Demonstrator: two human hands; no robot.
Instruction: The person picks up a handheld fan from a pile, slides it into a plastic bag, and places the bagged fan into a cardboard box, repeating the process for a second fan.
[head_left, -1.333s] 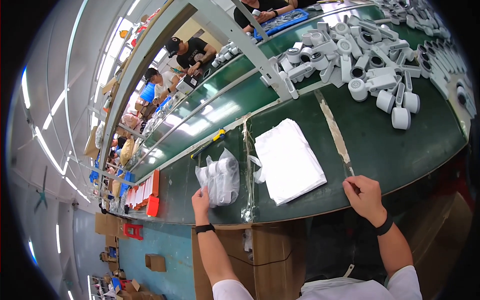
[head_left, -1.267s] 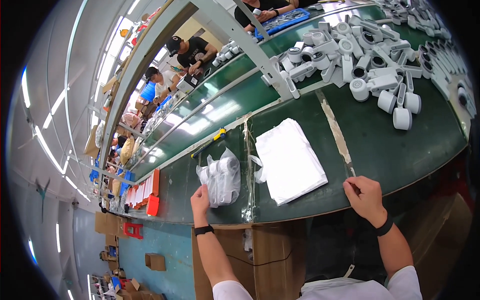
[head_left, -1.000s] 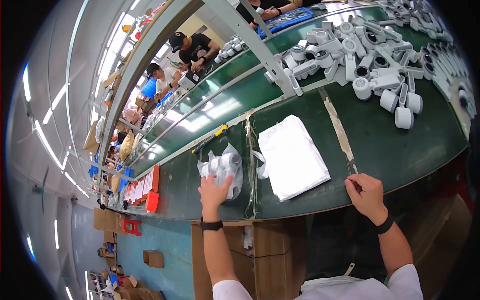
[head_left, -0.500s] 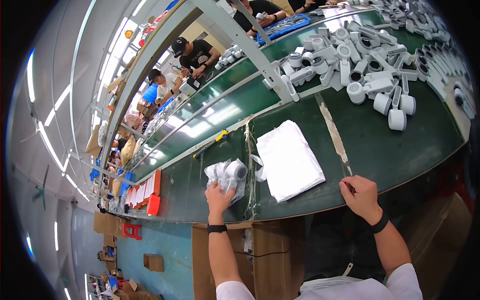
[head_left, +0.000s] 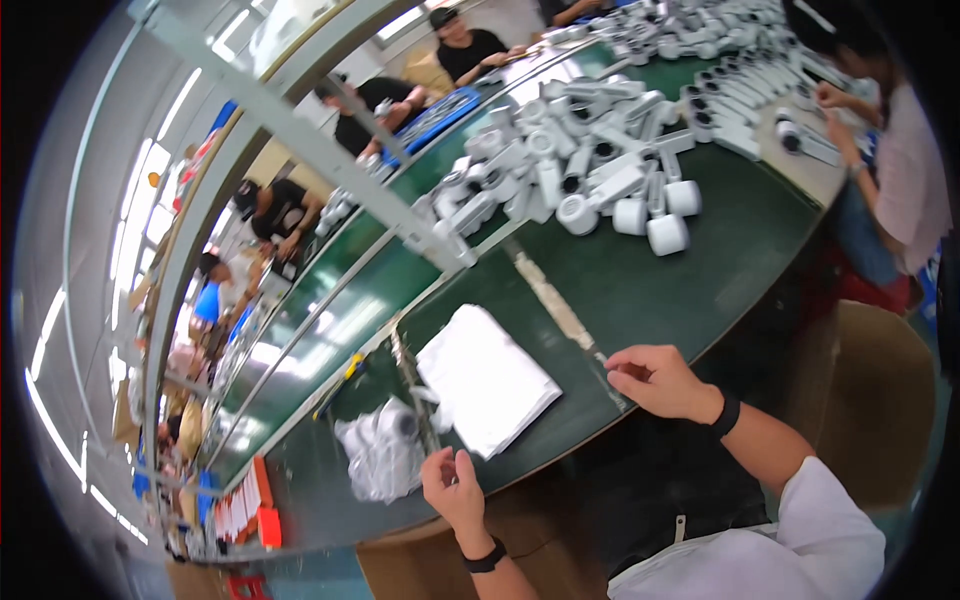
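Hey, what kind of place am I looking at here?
Most likely a factory assembly line: a long green workbench heaped with white cylindrical parts, other workers seated along it, and a stack of white bags between the person's left hand and right hand.

A white short-sleeved top covers the shoulders, and each bare forearm carries a black wristband.

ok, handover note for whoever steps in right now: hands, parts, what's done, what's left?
Left hand: empty as far as shows, at the near table edge, beside the bagged white parts.
Right hand: fingertips pinched at the near end of the tape strip; whether it holds anything is too small to tell.
Stack of white bags lies between the hands.
Done: one bundle looks bagged.
Left: a pile of loose white parts sits unbagged further back.
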